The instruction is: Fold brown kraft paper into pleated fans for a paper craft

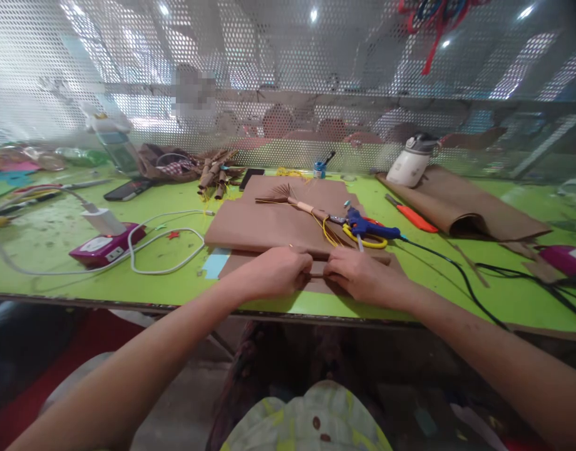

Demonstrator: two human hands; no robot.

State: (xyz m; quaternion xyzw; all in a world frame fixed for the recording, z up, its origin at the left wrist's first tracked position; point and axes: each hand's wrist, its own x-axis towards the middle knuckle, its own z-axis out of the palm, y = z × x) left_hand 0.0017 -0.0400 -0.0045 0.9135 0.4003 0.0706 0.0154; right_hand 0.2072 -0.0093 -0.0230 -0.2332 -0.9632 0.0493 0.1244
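Paper strip (317, 275), brown and narrow, right there in the gap between your two hands, close to the front edge of the worktop (166, 288)! Its long axis runs side to side, hand to hand, roughly in line with that front edge and across your forearms' reach. Your left hand (279, 272) has its end, your right hand (363, 275) the other, so neither is nearer; the strip lies inward from both sets of fingers, rightward of the left, leftward of the right. And the grip: fingers curled in and closed on both sides, pinching the paper, though your knuckles hide the left tips and you can't tell how much paper is tucked under them. Just beyond, the folded edge of the large kraft paper sheet (250, 225) runs almost parallel to the strip. Past your right hand sit the blue glue gun (358, 222) and yellow-handled scissors (379, 242), both nearer your right than your left.
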